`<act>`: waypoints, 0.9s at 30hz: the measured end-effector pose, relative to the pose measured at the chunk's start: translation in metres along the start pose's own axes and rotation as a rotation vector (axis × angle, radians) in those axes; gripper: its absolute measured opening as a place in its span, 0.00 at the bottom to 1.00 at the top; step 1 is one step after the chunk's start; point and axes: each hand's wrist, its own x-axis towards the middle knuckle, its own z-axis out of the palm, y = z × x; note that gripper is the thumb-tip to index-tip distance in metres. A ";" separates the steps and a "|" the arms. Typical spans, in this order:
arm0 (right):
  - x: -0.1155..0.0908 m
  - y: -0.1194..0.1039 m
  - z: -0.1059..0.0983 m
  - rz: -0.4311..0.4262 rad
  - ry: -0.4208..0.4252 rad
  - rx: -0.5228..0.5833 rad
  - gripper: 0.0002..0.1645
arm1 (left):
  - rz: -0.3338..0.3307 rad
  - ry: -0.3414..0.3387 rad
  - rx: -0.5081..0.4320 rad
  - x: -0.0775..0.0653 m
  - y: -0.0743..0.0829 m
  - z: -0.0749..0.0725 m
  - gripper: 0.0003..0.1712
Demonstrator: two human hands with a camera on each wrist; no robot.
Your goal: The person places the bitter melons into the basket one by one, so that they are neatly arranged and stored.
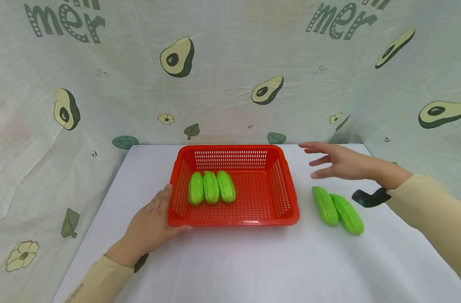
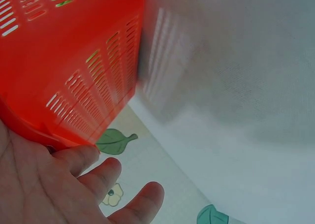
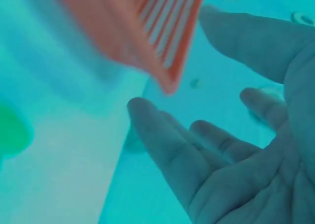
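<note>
In the head view a red plastic basket (image 1: pixel 253 198) sits on the white table with three green ribbed gourds (image 1: pixel 211 188) side by side in its left half. My left hand (image 1: pixel 150 219) rests against its front left corner, fingers along the left side and thumb by the front rim. The left wrist view shows these fingers (image 2: pixel 142 199) fairly straight beside the basket's slotted wall (image 2: pixel 93 81). To the right of the basket, my right hand (image 1: pixel 345 162) hovers with fingers spread, holding nothing. Below it two more green gourds (image 1: pixel 325 206) lie on the table.
A pale cloth with printed avocados (image 1: pixel 177 57) and leaves hangs behind the table (image 1: pixel 230 265) and at both sides. The basket's far rim lies close to the table's back edge. Each wrist wears a dark band (image 1: pixel 370 198).
</note>
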 end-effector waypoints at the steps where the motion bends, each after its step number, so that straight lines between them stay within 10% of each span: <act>1: -0.009 0.010 0.000 0.013 0.007 -0.008 0.52 | 0.000 0.000 -0.001 0.000 0.000 0.000 0.75; 13: -0.069 0.088 0.037 0.113 0.049 0.012 0.51 | 0.004 0.006 0.010 0.000 0.001 0.000 0.75; 27: -0.063 0.098 0.063 0.159 0.071 -0.085 0.53 | 0.001 -0.005 0.017 0.001 0.000 0.001 0.75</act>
